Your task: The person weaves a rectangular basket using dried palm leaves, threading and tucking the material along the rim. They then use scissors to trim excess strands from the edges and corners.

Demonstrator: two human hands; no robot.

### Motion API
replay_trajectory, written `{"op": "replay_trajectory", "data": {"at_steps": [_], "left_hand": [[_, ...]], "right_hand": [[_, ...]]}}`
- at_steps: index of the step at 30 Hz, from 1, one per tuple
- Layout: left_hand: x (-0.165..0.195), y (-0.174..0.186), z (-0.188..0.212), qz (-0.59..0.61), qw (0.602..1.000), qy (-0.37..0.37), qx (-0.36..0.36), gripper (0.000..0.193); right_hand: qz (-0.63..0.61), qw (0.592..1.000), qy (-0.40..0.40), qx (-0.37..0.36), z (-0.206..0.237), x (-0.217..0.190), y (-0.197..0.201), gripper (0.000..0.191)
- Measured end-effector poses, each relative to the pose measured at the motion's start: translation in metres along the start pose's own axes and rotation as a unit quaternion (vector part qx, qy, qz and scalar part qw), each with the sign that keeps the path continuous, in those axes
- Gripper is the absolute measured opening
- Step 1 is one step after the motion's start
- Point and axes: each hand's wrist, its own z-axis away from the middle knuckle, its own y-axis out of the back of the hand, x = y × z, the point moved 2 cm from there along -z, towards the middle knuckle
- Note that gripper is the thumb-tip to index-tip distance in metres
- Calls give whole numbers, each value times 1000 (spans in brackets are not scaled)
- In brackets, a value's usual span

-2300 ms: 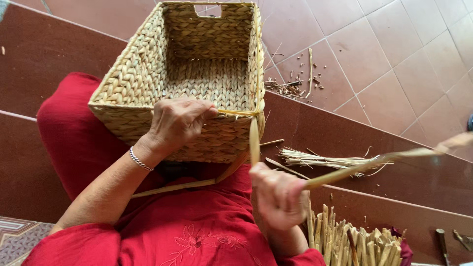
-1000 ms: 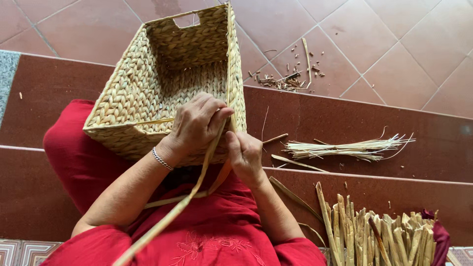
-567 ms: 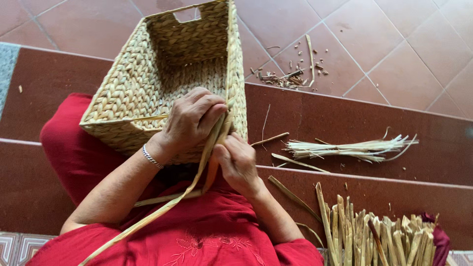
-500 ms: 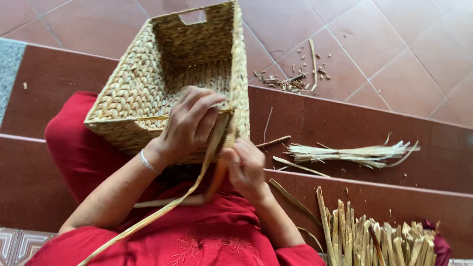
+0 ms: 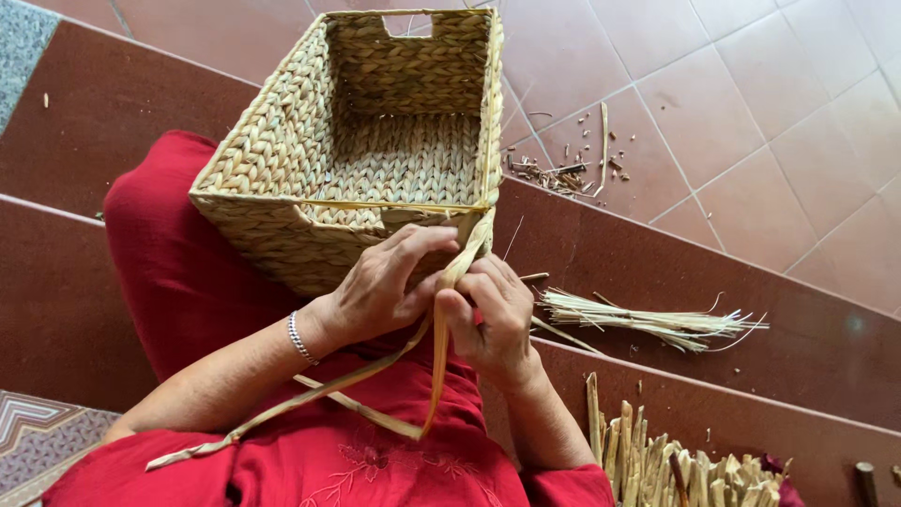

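Note:
A square woven straw basket (image 5: 282,160) rests on my lap, its open mouth facing me. My left hand (image 5: 389,282) presses on the basket's near wall under the rim, a bracelet on its wrist. My right hand (image 5: 488,314) sits beside it at the near right corner. Both hands pinch a flat tan straw strip (image 5: 439,361) that comes off the rim corner, runs down between them and trails across my red clothing to the lower left.
I sit on dark red tiled steps. A loose bundle of thin straw (image 5: 657,321) lies on the step to the right. A sheaf of thick dried stalks (image 5: 676,465) stands at the lower right. Straw scraps (image 5: 563,174) litter the tiled floor beyond.
My hands have slid lower and closer together at the basket's near right corner. The strip now hangs down between them, and the basket has tipped more toward me.

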Motion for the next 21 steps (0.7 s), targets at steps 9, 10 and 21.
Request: {"op": "replay_trajectory", "data": {"at_steps": [9, 10, 21], "left_hand": [[-2, 6, -8, 16, 998, 0, 55, 32], [-1, 5, -8, 25, 998, 6, 61, 32], [-18, -1, -9, -17, 985, 155, 74, 39]], "right_hand": [[73, 994, -42, 76, -13, 40, 11, 18], [74, 994, -25, 73, -16, 41, 12, 21], [61, 993, -20, 100, -30, 55, 6, 11]]}}
